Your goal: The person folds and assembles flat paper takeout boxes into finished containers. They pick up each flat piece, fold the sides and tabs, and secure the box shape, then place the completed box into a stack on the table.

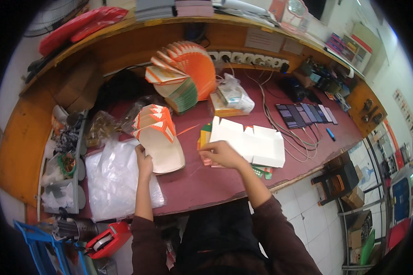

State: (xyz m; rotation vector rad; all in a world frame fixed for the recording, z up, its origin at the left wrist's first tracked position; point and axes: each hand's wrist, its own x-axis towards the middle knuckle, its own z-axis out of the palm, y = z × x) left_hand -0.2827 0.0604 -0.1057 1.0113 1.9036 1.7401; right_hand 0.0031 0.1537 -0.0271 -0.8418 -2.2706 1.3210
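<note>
Head view: worktop [192,189] dark red, running across the middle of the frame. Left hand [145,164] is left of centre, its fingers grasping the left edge of the nested cartons [163,146], orange and white, which stand open left of centre. Right hand [225,155] is near the centre, fingers bent at the left edge of the white carton blank [261,144]; cannot tell whether they grip it. Blank lies unfolded, pale side up, over printed flat cartons [206,133]. Clear plastic bags [112,183] lie beside the left hand, lower left. Upper centre: curved row of cartons [204,68], orange with green. Right: phones [303,114] side by side, blue marker [330,134] near them.
</note>
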